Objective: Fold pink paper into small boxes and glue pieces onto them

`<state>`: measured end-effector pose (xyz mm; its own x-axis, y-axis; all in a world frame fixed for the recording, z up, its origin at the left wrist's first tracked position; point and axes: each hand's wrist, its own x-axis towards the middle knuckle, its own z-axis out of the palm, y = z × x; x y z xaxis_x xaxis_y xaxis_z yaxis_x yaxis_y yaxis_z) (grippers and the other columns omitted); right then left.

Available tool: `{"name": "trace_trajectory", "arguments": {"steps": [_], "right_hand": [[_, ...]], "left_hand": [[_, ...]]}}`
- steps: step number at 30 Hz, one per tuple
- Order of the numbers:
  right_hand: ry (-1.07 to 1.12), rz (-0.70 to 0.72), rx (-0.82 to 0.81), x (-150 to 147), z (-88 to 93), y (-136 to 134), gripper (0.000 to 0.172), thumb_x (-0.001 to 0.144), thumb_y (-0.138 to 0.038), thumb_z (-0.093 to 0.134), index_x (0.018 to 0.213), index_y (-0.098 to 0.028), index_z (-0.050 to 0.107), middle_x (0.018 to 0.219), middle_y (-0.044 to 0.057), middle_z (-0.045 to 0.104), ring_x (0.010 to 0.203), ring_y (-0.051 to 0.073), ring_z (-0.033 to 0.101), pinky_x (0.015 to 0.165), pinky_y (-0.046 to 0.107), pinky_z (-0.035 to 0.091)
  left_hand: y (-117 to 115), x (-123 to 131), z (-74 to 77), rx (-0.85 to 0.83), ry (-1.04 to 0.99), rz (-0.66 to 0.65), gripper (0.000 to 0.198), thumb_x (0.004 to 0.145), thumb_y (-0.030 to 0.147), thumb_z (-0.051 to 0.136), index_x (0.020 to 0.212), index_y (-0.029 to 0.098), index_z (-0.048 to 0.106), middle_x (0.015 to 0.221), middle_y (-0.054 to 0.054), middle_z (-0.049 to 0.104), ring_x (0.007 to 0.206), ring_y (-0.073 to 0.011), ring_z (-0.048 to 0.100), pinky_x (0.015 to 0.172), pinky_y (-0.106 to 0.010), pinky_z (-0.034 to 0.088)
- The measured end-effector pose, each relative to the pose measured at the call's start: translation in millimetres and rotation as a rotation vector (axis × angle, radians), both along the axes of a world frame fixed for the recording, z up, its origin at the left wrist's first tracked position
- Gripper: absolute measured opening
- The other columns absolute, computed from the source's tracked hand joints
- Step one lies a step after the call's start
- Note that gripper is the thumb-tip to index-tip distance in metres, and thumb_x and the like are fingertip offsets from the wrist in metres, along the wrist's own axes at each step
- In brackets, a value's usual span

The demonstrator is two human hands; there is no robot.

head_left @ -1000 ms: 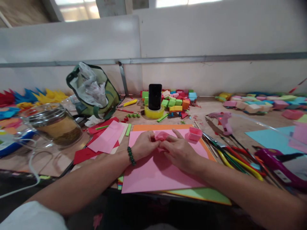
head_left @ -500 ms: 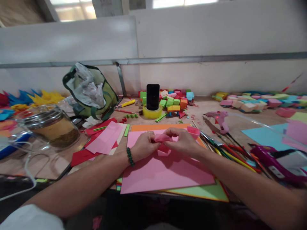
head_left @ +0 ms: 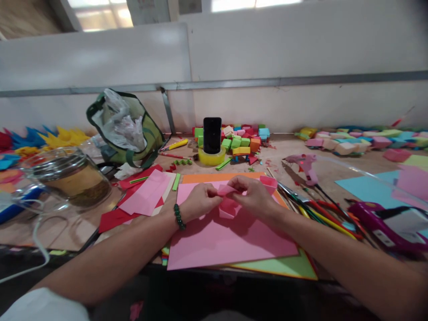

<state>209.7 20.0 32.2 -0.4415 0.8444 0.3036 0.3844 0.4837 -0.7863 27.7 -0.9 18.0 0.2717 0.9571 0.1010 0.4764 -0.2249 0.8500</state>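
Note:
Between my two hands is a small piece of folded pink paper (head_left: 226, 190), raised just over a large pink sheet (head_left: 217, 245). My left hand (head_left: 202, 200) pinches its left end between thumb and forefinger. From the other side, my right hand (head_left: 252, 196) grips it with the fingers curled, partly hiding it. Directly below lies an open pink paper box shape (head_left: 229, 208), and another folded pink piece (head_left: 268, 183) sits just beyond my right hand. Beneath the pink sheet, orange (head_left: 207, 178) and green paper (head_left: 281, 266) stick out.
Pink strips (head_left: 147, 194) lie on red paper to the left, near a glass jar (head_left: 75, 178) and a green bag (head_left: 130, 133). A phone (head_left: 212, 135) stands in a tape roll (head_left: 211, 156) before colored paper cubes (head_left: 240, 142). A pink glue gun (head_left: 306, 168), scissors and a purple tool (head_left: 384, 227) are right.
My left hand has shifted slightly left and its grip on the pink paper has moved. More of the box shape below shows between the hands.

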Motion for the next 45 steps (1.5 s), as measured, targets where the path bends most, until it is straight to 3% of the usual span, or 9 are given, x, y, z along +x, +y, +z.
{"name": "trace_trajectory", "arguments": {"steps": [4, 9, 13, 17, 21, 28, 33, 36, 45], "right_hand": [[-0.030, 0.028, 0.004, 0.6, -0.7, -0.2, 0.016, 0.072, -0.017, 0.063, 0.088, -0.019, 0.063, 0.082, 0.001, 0.068, 0.073, 0.015, 0.062, 0.065, 0.026, 0.047], [-0.008, 0.052, -0.044, -0.2, -6.4, 1.4, 0.007, 0.075, -0.019, 0.062, 0.082, -0.018, 0.062, 0.075, 0.000, 0.066, 0.069, 0.014, 0.060, 0.062, 0.025, 0.046], [-0.025, -0.050, -0.077, 2.8, -1.1, 3.9, 0.034, 0.075, -0.036, 0.067, 0.102, -0.019, 0.057, 0.080, 0.002, 0.065, 0.069, 0.015, 0.059, 0.059, 0.026, 0.046], [0.005, -0.129, -0.304, 4.7, 10.4, -1.7, 0.037, 0.073, -0.049, 0.066, 0.091, -0.019, 0.053, 0.065, -0.001, 0.060, 0.057, 0.014, 0.056, 0.049, 0.024, 0.041], [0.088, -0.133, -0.448, -1.8, 7.8, -7.6, 0.026, 0.067, -0.031, 0.067, 0.080, -0.020, 0.048, 0.056, -0.004, 0.058, 0.050, 0.013, 0.055, 0.046, 0.022, 0.039], [0.168, -0.177, -0.336, -5.0, -6.5, 2.6, 0.013, 0.060, -0.015, 0.051, 0.073, -0.019, 0.052, 0.052, -0.006, 0.053, 0.045, 0.010, 0.048, 0.042, 0.020, 0.033], [0.165, -0.138, -0.359, -4.2, -5.6, 0.4, 0.009, 0.066, -0.023, 0.058, 0.074, -0.018, 0.059, 0.051, -0.005, 0.054, 0.043, 0.010, 0.047, 0.039, 0.020, 0.033], [0.182, -0.071, -0.370, -3.9, -2.7, -3.7, 0.021, 0.070, -0.033, 0.065, 0.082, -0.016, 0.063, 0.057, -0.002, 0.060, 0.048, 0.011, 0.052, 0.043, 0.021, 0.037], [0.146, 0.174, -0.281, 4.3, -3.2, -1.4, 0.040, 0.071, -0.035, 0.072, 0.105, -0.015, 0.067, 0.088, 0.005, 0.067, 0.073, 0.015, 0.060, 0.066, 0.027, 0.048]], "left_hand": [[-0.2, -0.9, 2.3, 0.035, 0.010, -0.021, 0.017, 0.067, 0.019, 0.051, 0.057, 0.012, 0.064, 0.054, 0.001, 0.052, 0.054, -0.0097, 0.043, 0.051, -0.021, 0.033], [-3.0, 1.0, 4.2, 0.077, 0.085, -0.012, 0.015, 0.064, 0.016, 0.051, 0.052, 0.013, 0.059, 0.052, 0.001, 0.049, 0.055, -0.0102, 0.043, 0.051, -0.021, 0.031], [-2.0, -0.5, 4.4, 0.101, 0.041, 0.034, 0.017, 0.067, 0.018, 0.050, 0.051, 0.014, 0.056, 0.051, 0.002, 0.047, 0.054, -0.0096, 0.042, 0.052, -0.021, 0.031], [1.5, -3.4, 6.4, 0.220, 0.031, 0.159, 0.017, 0.067, 0.018, 0.049, 0.051, 0.014, 0.052, 0.052, 0.003, 0.045, 0.054, -0.0090, 0.041, 0.053, -0.021, 0.031], [2.5, -4.2, 8.9, 0.216, 0.026, 0.249, 0.020, 0.066, 0.019, 0.051, 0.047, 0.015, 0.043, 0.047, 0.006, 0.035, 0.049, -0.0075, 0.033, 0.048, -0.021, 0.025], [1.2, -0.8, 5.6, 0.157, 0.045, 0.214, 0.009, 0.063, 0.017, 0.051, 0.055, 0.014, 0.054, 0.053, 0.003, 0.047, 0.055, -0.0101, 0.043, 0.052, -0.021, 0.033], [2.6, 0.0, 5.3, 0.166, 0.052, 0.203, 0.013, 0.063, 0.015, 0.051, 0.067, 0.013, 0.064, 0.066, -0.002, 0.062, 0.066, -0.0144, 0.053, 0.059, -0.022, 0.041], [2.7, -1.3, 8.2, 0.123, 0.005, 0.158, 0.021, 0.064, 0.013, 0.050, 0.076, 0.013, 0.068, 0.072, -0.002, 0.066, 0.066, -0.0145, 0.056, 0.061, -0.022, 0.044], [1.7, -6.1, 11.3, 0.019, -0.077, 0.095, 0.021, 0.061, 0.011, 0.047, 0.068, 0.013, 0.066, 0.065, 0.000, 0.063, 0.062, -0.0119, 0.054, 0.058, -0.020, 0.043]]}}
